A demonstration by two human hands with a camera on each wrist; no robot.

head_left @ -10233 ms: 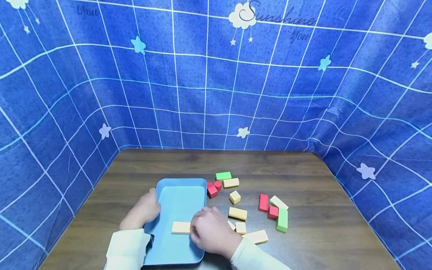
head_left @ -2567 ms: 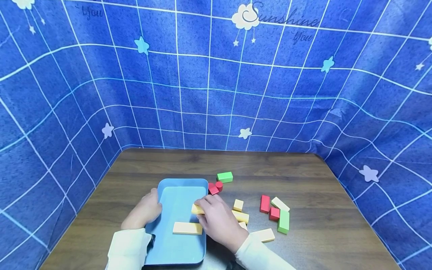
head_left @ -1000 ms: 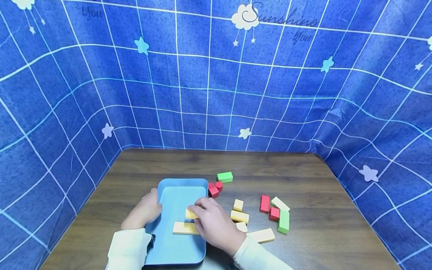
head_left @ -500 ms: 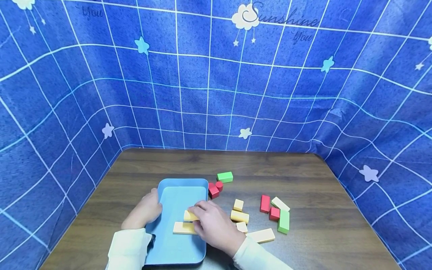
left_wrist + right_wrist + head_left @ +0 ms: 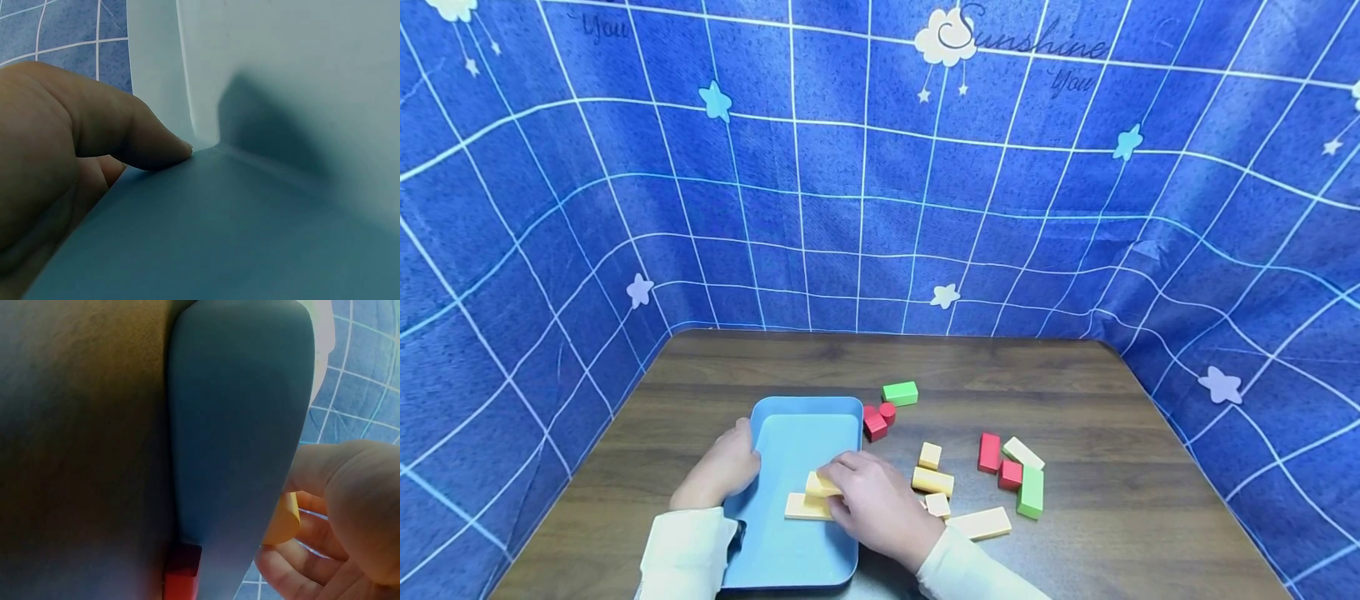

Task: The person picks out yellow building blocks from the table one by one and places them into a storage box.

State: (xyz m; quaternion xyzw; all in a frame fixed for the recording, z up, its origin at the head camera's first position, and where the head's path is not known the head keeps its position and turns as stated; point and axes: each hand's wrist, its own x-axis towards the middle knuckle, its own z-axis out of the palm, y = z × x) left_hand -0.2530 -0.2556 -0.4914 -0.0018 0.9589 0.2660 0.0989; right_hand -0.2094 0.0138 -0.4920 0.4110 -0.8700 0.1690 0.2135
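My left hand (image 5: 718, 468) grips the left wall of the blue tray (image 5: 805, 402), the thumb over the rim in the left wrist view. My right hand (image 5: 876, 497) reaches over the tray's right side and holds a yellow cylinder-like block (image 5: 822, 484) between thumb and fingers. Its rounded end (image 5: 284, 522) shows in the right wrist view. Just below and overlapped by it in the head view, a flat pale wooden block (image 5: 805, 507) lies on the tray floor. My right hand hides the right parts of both blocks.
Right of the tray lie a small yellow cube (image 5: 929, 455), a yellow rounded block (image 5: 932, 482), a pale cube (image 5: 937, 505) and a flat pale block (image 5: 981, 523). Red blocks (image 5: 875, 425) sit against its far right wall, a green block (image 5: 900, 393) behind. More red and green blocks (image 5: 1030, 492) lie farther right.
Earlier, my right hand released the flat block in the tray and took the yellow rounded block from the table. Over the last second that block moved slightly left and nearer, toward the flat block.
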